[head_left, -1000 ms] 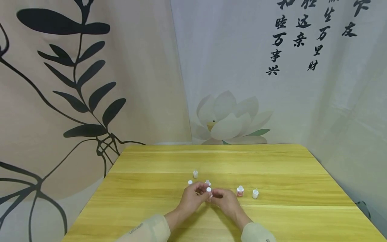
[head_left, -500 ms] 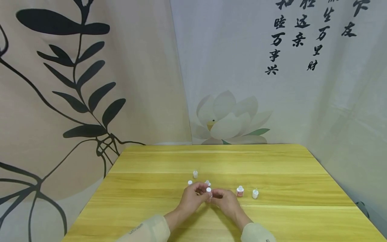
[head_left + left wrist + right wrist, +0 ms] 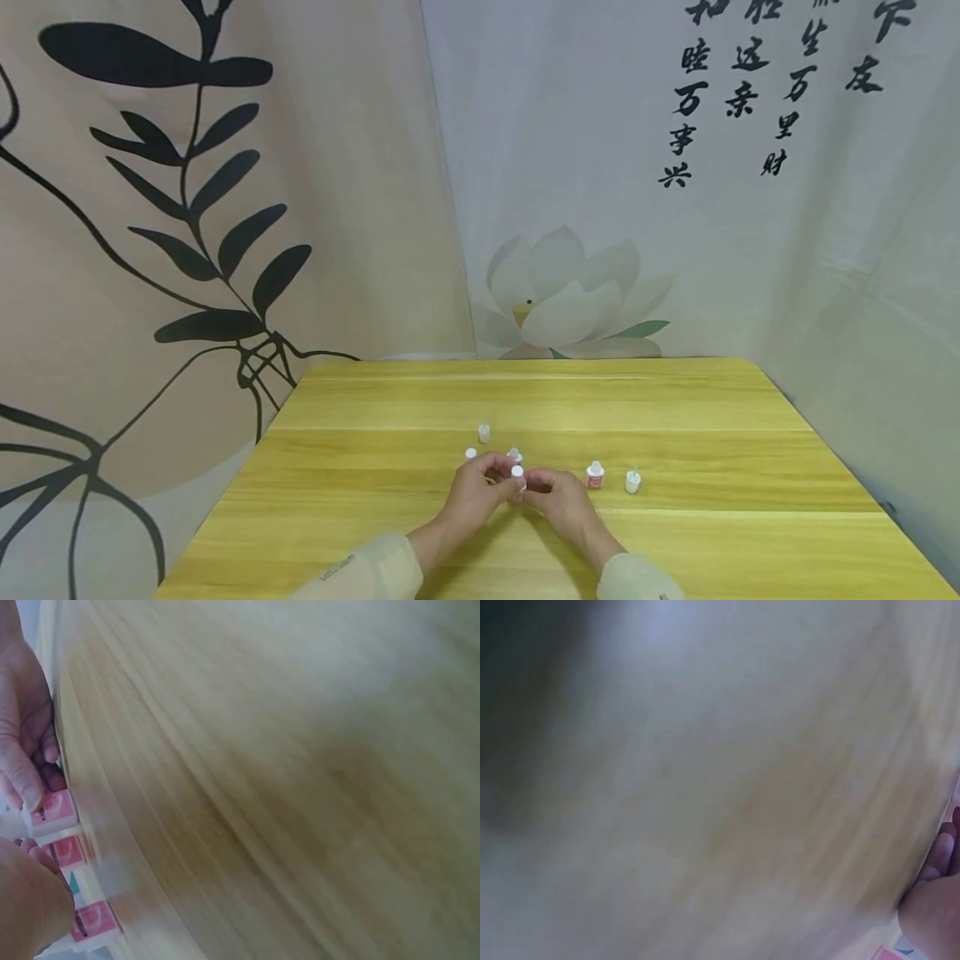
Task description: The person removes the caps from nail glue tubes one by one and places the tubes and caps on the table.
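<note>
Both hands meet at a small bottle with a white cap [image 3: 517, 472], held upright just over the table. My left hand [image 3: 480, 487] curls its thumb and fingers about it from the left. From the other side my right hand [image 3: 561, 498] pinches its lower part; the right thumb lies by the pink label [image 3: 54, 806] in the left wrist view. Behind the left hand stand a white-capped bottle [image 3: 471, 453] and another small bottle [image 3: 514, 454], both partly hidden. The right wrist view is blurred, with only part of the right hand [image 3: 934, 900] at its edge.
Right of the hands stand a small bottle with a red label [image 3: 596, 476] and a small white piece with a thin tip [image 3: 633, 481]. A similar white piece [image 3: 484, 433] stands farther back. The wooden table [image 3: 360, 400] ends at a printed curtain [image 3: 375, 208].
</note>
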A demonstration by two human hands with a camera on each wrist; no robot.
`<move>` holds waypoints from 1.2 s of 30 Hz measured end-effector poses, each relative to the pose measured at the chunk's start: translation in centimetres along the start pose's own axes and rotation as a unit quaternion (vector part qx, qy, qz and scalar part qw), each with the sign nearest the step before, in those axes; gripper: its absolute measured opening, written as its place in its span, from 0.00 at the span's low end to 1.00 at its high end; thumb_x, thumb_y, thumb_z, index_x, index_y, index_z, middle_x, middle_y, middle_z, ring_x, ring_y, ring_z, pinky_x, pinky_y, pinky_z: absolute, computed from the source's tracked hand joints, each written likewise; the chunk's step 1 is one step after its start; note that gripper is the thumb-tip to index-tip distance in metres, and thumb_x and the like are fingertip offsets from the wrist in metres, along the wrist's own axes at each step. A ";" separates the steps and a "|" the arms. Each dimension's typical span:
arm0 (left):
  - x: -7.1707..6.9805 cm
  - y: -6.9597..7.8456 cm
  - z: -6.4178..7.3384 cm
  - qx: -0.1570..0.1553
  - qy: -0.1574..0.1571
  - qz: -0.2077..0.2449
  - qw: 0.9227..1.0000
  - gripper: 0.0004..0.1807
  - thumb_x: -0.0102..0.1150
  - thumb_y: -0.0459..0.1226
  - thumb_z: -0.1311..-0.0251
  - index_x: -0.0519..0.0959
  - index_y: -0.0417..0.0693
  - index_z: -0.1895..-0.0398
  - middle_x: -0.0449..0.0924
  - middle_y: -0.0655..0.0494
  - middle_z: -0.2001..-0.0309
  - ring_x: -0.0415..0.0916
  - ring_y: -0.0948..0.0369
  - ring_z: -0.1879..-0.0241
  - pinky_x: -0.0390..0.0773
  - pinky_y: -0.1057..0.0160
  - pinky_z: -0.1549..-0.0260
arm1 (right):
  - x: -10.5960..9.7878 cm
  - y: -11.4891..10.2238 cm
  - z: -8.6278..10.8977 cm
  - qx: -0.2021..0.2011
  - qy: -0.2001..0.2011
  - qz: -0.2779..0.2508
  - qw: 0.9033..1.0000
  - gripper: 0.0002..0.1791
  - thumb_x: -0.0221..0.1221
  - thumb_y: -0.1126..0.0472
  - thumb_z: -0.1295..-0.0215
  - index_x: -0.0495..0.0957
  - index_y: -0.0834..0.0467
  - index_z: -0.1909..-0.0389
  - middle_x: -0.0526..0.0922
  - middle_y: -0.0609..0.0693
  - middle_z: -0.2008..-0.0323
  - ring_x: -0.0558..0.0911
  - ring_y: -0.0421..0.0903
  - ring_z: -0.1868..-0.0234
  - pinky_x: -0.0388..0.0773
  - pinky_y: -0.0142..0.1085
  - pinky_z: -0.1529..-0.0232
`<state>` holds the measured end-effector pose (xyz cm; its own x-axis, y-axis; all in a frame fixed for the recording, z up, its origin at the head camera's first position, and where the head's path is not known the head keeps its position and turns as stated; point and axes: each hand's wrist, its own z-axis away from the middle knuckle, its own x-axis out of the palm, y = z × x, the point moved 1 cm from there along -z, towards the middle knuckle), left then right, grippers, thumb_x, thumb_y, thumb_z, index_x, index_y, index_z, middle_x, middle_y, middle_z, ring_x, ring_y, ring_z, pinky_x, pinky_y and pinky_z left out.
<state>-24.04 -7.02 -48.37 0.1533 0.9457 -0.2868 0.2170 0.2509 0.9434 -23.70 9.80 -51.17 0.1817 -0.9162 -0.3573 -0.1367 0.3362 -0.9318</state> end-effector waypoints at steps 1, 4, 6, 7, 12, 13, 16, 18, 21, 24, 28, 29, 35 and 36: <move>0.0 0.3 0.1 0.000 0.000 0.002 1.000 0.10 0.69 0.27 0.44 0.81 0.35 0.59 0.80 0.48 0.64 0.76 0.57 0.65 0.77 0.71 0.70 | 0.0 0.0 0.0 0.000 -0.001 -0.001 1.000 0.14 0.68 0.56 0.39 0.85 0.57 0.54 0.87 0.50 0.56 0.83 0.50 0.53 0.80 0.44 0.51; 0.0 0.4 0.1 0.002 -0.002 0.004 1.000 0.11 0.68 0.27 0.44 0.81 0.33 0.58 0.80 0.47 0.64 0.76 0.56 0.64 0.77 0.70 0.69 | -0.1 0.0 -0.1 0.000 -0.003 0.000 1.000 0.15 0.68 0.55 0.39 0.85 0.57 0.53 0.86 0.51 0.56 0.83 0.50 0.52 0.80 0.45 0.51; 0.0 0.0 -0.1 0.002 -0.003 0.002 1.000 0.11 0.68 0.28 0.42 0.82 0.36 0.57 0.80 0.50 0.64 0.76 0.57 0.64 0.78 0.71 0.69 | -0.1 0.0 -0.2 0.000 -0.002 0.002 1.000 0.16 0.69 0.54 0.39 0.85 0.57 0.53 0.86 0.51 0.56 0.83 0.50 0.52 0.80 0.45 0.51; 0.1 -0.3 -0.2 0.002 -0.003 0.003 1.000 0.11 0.68 0.29 0.42 0.83 0.37 0.57 0.80 0.51 0.64 0.76 0.58 0.64 0.78 0.71 0.69 | -0.1 0.0 -0.2 0.000 -0.002 0.004 1.000 0.16 0.69 0.54 0.40 0.85 0.57 0.54 0.86 0.50 0.56 0.83 0.50 0.52 0.80 0.45 0.51; 0.1 -1.5 -0.5 -0.003 -0.005 -0.001 1.000 0.09 0.70 0.34 0.42 0.84 0.42 0.59 0.80 0.56 0.65 0.76 0.60 0.64 0.79 0.69 0.68 | -0.1 0.1 -0.2 -0.009 0.003 0.006 1.000 0.15 0.69 0.54 0.40 0.85 0.57 0.54 0.87 0.50 0.57 0.83 0.48 0.53 0.80 0.44 0.51; 0.1 -1.6 -0.6 -0.003 -0.004 0.000 1.000 0.09 0.70 0.34 0.42 0.84 0.43 0.59 0.80 0.56 0.66 0.76 0.61 0.64 0.79 0.68 0.68 | -0.1 0.1 -0.2 -0.010 0.003 0.005 1.000 0.15 0.69 0.55 0.40 0.85 0.57 0.54 0.87 0.50 0.57 0.83 0.48 0.53 0.80 0.43 0.51; 0.2 -1.7 -0.7 -0.002 -0.002 -0.004 1.000 0.09 0.70 0.35 0.43 0.84 0.43 0.60 0.80 0.57 0.66 0.76 0.61 0.65 0.79 0.68 0.68 | -0.1 0.2 -0.1 -0.013 0.002 0.003 1.000 0.15 0.69 0.56 0.40 0.85 0.58 0.55 0.87 0.50 0.58 0.83 0.48 0.54 0.80 0.42 0.51; 0.2 -1.8 -0.7 -0.001 -0.001 -0.008 1.000 0.08 0.71 0.35 0.43 0.84 0.43 0.61 0.80 0.57 0.67 0.76 0.62 0.66 0.79 0.68 0.69 | -0.1 0.1 -0.1 -0.012 0.002 0.000 1.000 0.15 0.69 0.56 0.40 0.85 0.58 0.54 0.87 0.50 0.58 0.83 0.48 0.54 0.80 0.43 0.51; 0.2 -1.7 -0.8 -0.005 -0.001 -0.014 1.000 0.08 0.71 0.34 0.43 0.83 0.44 0.61 0.80 0.58 0.67 0.76 0.62 0.66 0.79 0.68 0.69 | -0.1 0.1 -0.1 -0.014 0.002 0.000 1.000 0.15 0.69 0.57 0.40 0.85 0.59 0.54 0.87 0.51 0.57 0.83 0.49 0.54 0.80 0.44 0.51; 0.2 -1.3 -0.6 -0.006 0.000 -0.013 1.000 0.08 0.70 0.32 0.43 0.83 0.42 0.60 0.80 0.56 0.66 0.76 0.60 0.66 0.79 0.69 0.70 | -0.1 0.2 -0.1 -0.016 0.002 0.002 1.000 0.15 0.69 0.57 0.40 0.85 0.58 0.54 0.87 0.51 0.57 0.83 0.49 0.54 0.80 0.45 0.51; 0.2 -1.3 -0.6 0.001 -0.001 0.000 1.000 0.12 0.70 0.31 0.43 0.82 0.39 0.56 0.80 0.53 0.64 0.76 0.59 0.64 0.78 0.70 0.69 | -0.1 0.1 0.0 -0.013 0.003 0.004 1.000 0.14 0.69 0.56 0.40 0.85 0.57 0.55 0.87 0.50 0.57 0.83 0.49 0.53 0.80 0.44 0.51; 0.2 -1.2 -0.5 0.002 -0.002 0.003 1.000 0.13 0.70 0.31 0.43 0.82 0.38 0.55 0.80 0.52 0.64 0.76 0.59 0.64 0.78 0.70 0.69 | -0.2 0.1 0.0 -0.013 0.003 0.005 1.000 0.14 0.69 0.55 0.40 0.85 0.57 0.55 0.87 0.50 0.57 0.83 0.49 0.54 0.80 0.44 0.51; 0.1 -1.5 -0.5 0.004 -0.006 -0.001 1.000 0.09 0.70 0.33 0.43 0.83 0.43 0.59 0.80 0.56 0.65 0.76 0.61 0.64 0.80 0.68 0.67 | -0.1 0.0 0.0 -0.016 0.004 0.006 1.000 0.14 0.69 0.57 0.40 0.85 0.58 0.55 0.87 0.51 0.58 0.83 0.49 0.54 0.80 0.44 0.52; 0.1 -1.5 -0.5 0.004 -0.006 -0.003 1.000 0.09 0.70 0.34 0.43 0.84 0.43 0.60 0.80 0.56 0.65 0.76 0.61 0.64 0.79 0.68 0.67 | -0.1 -0.1 0.0 -0.016 0.003 0.006 1.000 0.14 0.69 0.57 0.40 0.85 0.58 0.55 0.87 0.51 0.58 0.83 0.49 0.54 0.80 0.44 0.52</move>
<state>-24.85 -7.21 -49.74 0.1634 0.9416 -0.2946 0.2251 0.2551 0.9403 -23.69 9.90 -51.08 0.1733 -0.9132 -0.3688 -0.1700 0.3411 -0.9245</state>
